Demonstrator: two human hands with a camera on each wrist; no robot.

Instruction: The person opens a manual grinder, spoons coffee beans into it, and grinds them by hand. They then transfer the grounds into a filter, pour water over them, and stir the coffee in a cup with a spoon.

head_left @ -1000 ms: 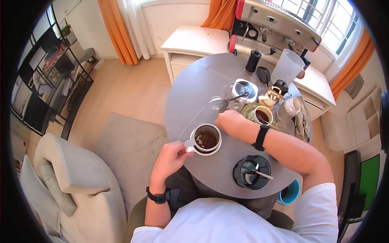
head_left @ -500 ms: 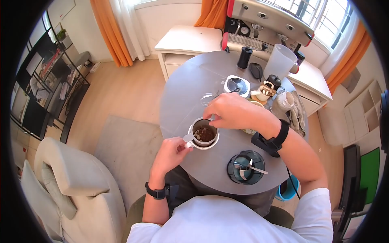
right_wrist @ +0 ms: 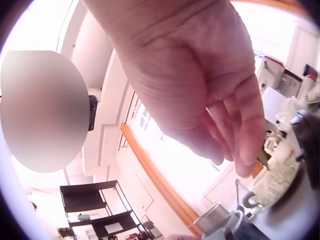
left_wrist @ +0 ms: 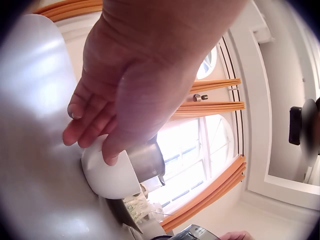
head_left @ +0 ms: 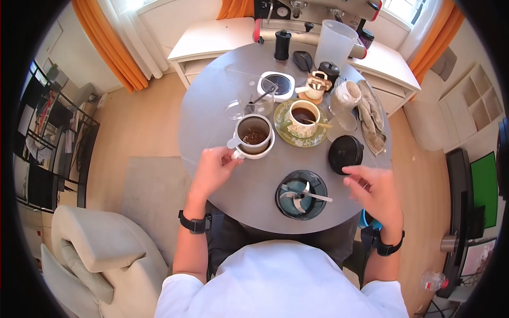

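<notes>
1. The hands are apart. At centre-left, the left hand [head_left: 214,168] pinches the handle of a glossy white cup [head_left: 258,156]; at lower right, the right hand [head_left: 374,192] holds nothing, fingers loosely bent beside a round, ridged black lid-like piece [head_left: 345,153]. Contact there, I cannot tell.
2. A smooth grey metal vessel [head_left: 253,124] sits in the cup's mouth, with coarse dark-brown bits [head_left: 255,138] inside.
3. The step looks like steadying the cup while the right hand reaches; a next move would call for a firm left grip and a clear right-hand pinch.
4. Low centre, a dark translucent bowl [head_left: 320,185] contains curved metal blades [head_left: 299,203].
5. Above, a cup of dark liquid [head_left: 303,130] stands on a patterned green plate [head_left: 282,127]; right of it, crumpled cloth [head_left: 370,117] lies on the matte grey worktop [head_left: 233,199].
</notes>
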